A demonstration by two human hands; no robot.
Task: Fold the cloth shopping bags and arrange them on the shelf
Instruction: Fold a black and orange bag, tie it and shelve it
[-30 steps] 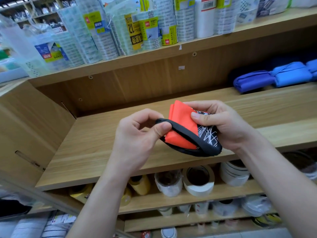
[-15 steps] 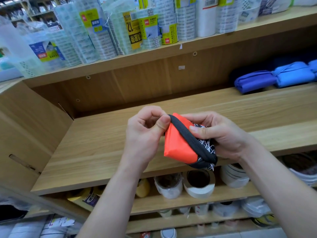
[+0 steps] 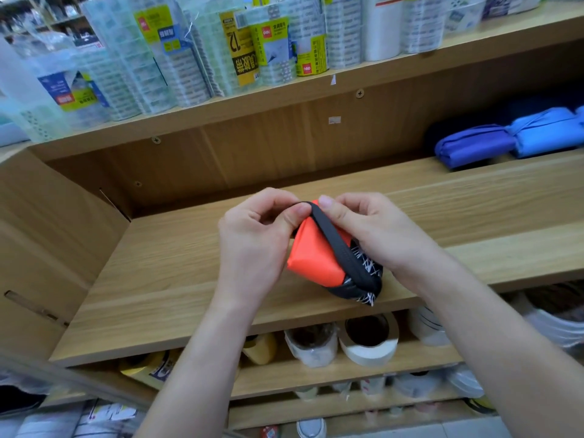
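Observation:
A folded orange cloth bag (image 3: pixel 313 259) with a black-and-white patterned end sits between both hands, just above the wooden shelf (image 3: pixel 177 273). A black elastic band (image 3: pixel 335 245) runs diagonally across the bundle. My left hand (image 3: pixel 252 241) pinches the band's top end between thumb and curled fingers. My right hand (image 3: pixel 369 229) grips the bundle from the right, with its fingertip pressing on the band at the top. Two folded blue bags (image 3: pixel 474 148) lie at the shelf's back right.
Packs of clear tape rolls (image 3: pixel 196 55) crowd the upper shelf. White tape rolls (image 3: pixel 368 339) and yellow ones line the shelf below. A wooden side panel (image 3: pixel 47 248) closes the shelf on the left. Bare wood stretches left of and behind my hands.
My left hand has pulled the black band up and over the orange bundle, which has turned and lies tighter. Both hands have moved closer together at the top of the bag.

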